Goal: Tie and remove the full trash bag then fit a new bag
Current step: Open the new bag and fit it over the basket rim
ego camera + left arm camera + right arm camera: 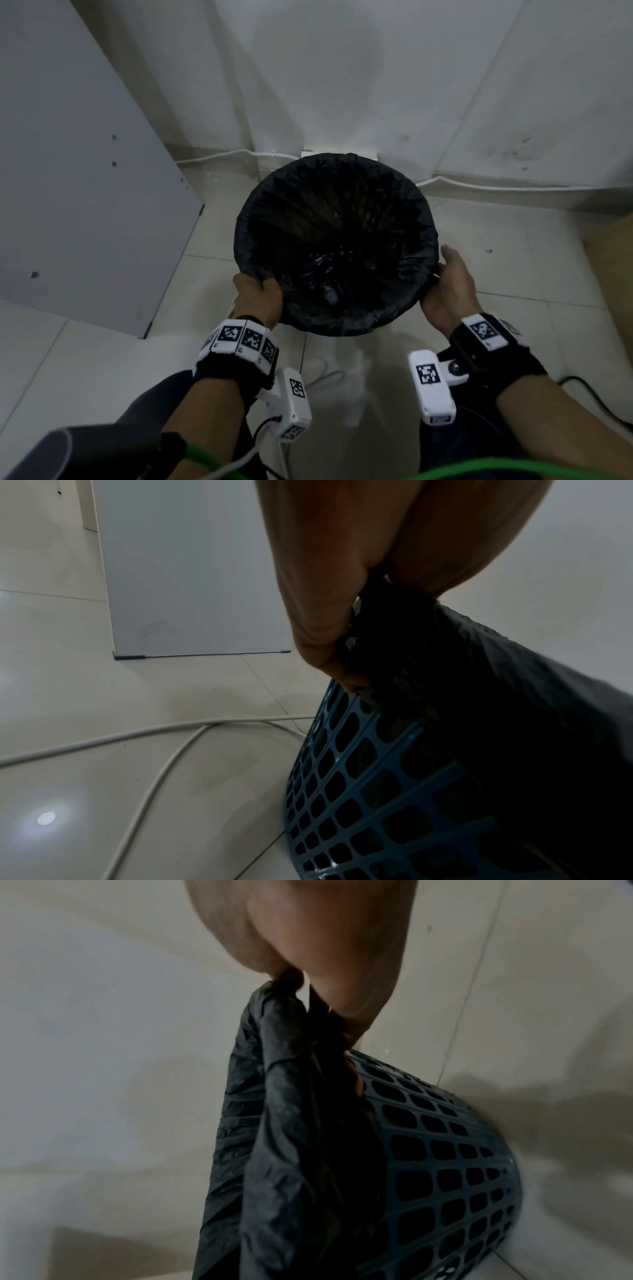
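Observation:
A black trash bag (335, 240) lines a round bin seen from above, its edge folded over the rim. The bag's inside is dark, with some crumpled dark waste at the bottom. My left hand (263, 291) grips the folded bag edge at the near left of the rim. In the left wrist view the left hand (329, 642) curls round the black plastic (479, 696) above the blue lattice bin wall (359, 791). My right hand (442, 274) holds the near right edge. In the right wrist view its fingers (346, 1015) pinch the bag's bunched edge (284, 1123) beside the bin wall (445, 1150).
The bin stands on pale floor tiles against a white wall (342, 85). A grey cabinet panel (78, 188) rises at the left. A white cable (222, 157) runs along the wall base, another white cable (137, 737) lies on the floor, and a black cable (589, 394) lies at the right.

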